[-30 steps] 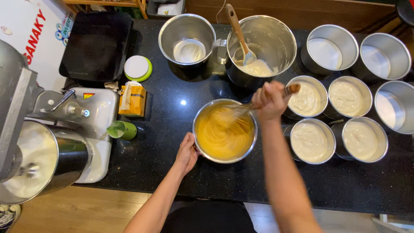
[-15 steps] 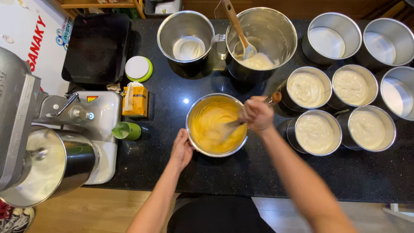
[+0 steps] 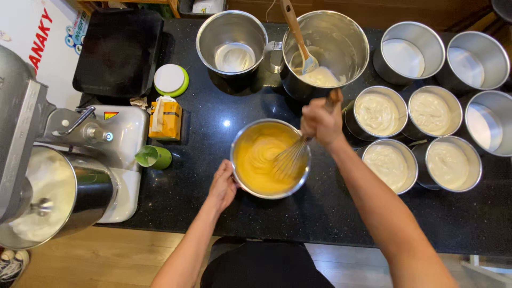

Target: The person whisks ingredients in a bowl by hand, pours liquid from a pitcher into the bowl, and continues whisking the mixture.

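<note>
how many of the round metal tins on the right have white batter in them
4, grouped right of the yellow mixing bowl: upper left, upper right, lower left, lower right. Three more tins look unfilled.
</note>
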